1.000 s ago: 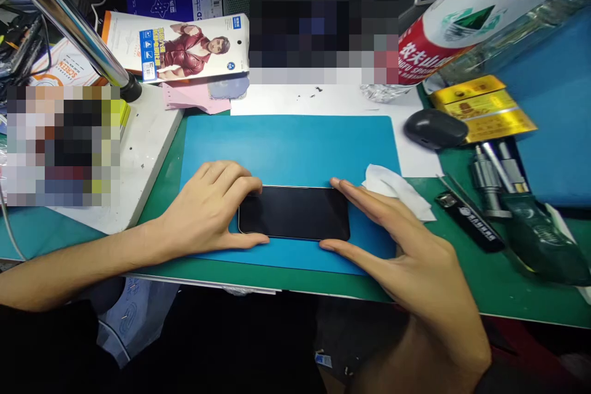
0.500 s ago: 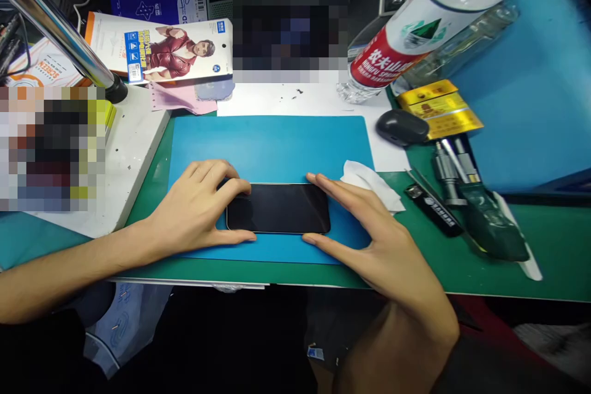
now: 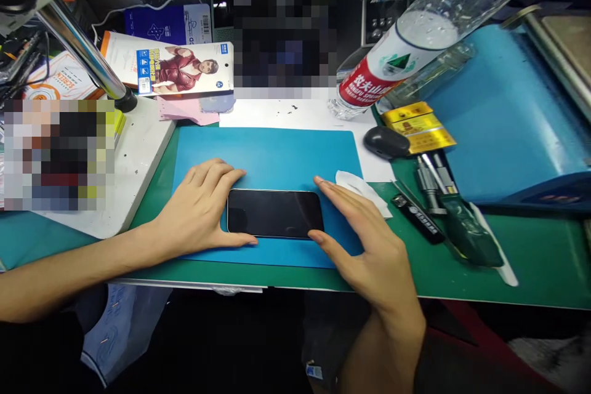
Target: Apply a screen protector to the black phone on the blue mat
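Note:
A smartphone [image 3: 276, 214] with a dark screen lies flat and lengthwise on a blue mat [image 3: 268, 151]. At its left end is my left hand [image 3: 203, 206], open, the thumb stretched along the near edge and the fingers above the far left corner. My right hand [image 3: 364, 234] is open at the other end. Its thumb tip meets the near right corner, while its straight fingers point past the far right corner. Neither hand closes round the phone. A crumpled white tissue [image 3: 362, 189] lies partly behind my right fingers.
To the right are a water bottle [image 3: 388, 64], a black mouse-shaped object [image 3: 386, 142], a gold packet [image 3: 418, 126], a black lighter-like stick [image 3: 418, 218] and a green-handled tool [image 3: 473, 231]. A metal lamp post [image 3: 85, 52] stands on a white slab [image 3: 145, 160] at left.
My left fingers have lifted off the phone's far left corner and moved outward. My right fingertips have drawn slightly away from the far edge. The whole view has shifted a little.

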`<state>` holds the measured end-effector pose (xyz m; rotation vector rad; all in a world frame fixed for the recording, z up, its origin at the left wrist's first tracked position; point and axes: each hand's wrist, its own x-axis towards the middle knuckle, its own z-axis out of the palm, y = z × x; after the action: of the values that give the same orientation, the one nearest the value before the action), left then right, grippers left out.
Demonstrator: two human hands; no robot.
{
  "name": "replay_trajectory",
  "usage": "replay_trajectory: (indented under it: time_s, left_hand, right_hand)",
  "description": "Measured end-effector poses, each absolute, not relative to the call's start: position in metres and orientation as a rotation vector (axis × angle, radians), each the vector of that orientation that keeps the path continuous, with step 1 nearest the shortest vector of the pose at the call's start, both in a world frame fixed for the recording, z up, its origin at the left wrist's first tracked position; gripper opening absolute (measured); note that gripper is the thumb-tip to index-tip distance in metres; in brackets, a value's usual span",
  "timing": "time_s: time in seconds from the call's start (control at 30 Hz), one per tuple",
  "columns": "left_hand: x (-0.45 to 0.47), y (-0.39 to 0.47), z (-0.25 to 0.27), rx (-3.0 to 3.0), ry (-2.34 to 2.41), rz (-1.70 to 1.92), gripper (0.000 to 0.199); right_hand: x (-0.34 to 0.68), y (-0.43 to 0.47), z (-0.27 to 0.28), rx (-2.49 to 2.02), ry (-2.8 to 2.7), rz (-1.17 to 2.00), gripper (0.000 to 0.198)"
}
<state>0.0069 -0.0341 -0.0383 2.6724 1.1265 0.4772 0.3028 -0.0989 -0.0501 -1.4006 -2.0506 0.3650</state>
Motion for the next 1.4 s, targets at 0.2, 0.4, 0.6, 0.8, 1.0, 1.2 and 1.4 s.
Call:
replay_trajectory:
  time_s: [0.2, 0.4, 0.6, 0.8, 1.0, 1.2, 1.4]
  left_hand:
    - [0.005, -0.032, -0.042, 2.607, 1.09, 0.493, 0.093]
    - [-0.004, -0.03, -0.038, 2.531, 1.025, 0.432, 0.086]
    - [-0.01, -0.028, -0.038, 2.374, 1.008, 0.437, 0.086]
    - [-0.009, -0.028, -0.038, 2.344, 1.007, 0.436, 0.081]
    - [-0.006, -0.027, -0.033, 2.29, 1.042, 0.395, 0.08]
    - [-0.003, -0.029, -0.03, 2.291, 1.072, 0.343, 0.08]
    - [-0.001, -0.03, -0.026, 2.303, 1.078, 0.328, 0.065]
  right_hand:
    - [0.263, -0.101, -0.047, -1.329, -2.261, 0.109, 0.069]
    - [0.226, -0.087, -0.04, -1.238, -2.358, 0.17, 0.058]
    - [0.217, -0.081, -0.044, -1.22, -2.366, 0.145, 0.056]
    - [0.215, -0.083, -0.044, -1.196, -2.395, 0.012, 0.055]
    - [0.213, -0.082, -0.046, -1.13, -2.379, -0.1, 0.057]
    - [0.212, -0.082, -0.045, -1.083, -2.379, -0.112, 0.054]
    - [0.215, -0.089, -0.043, -1.02, -2.392, -0.079, 0.053]
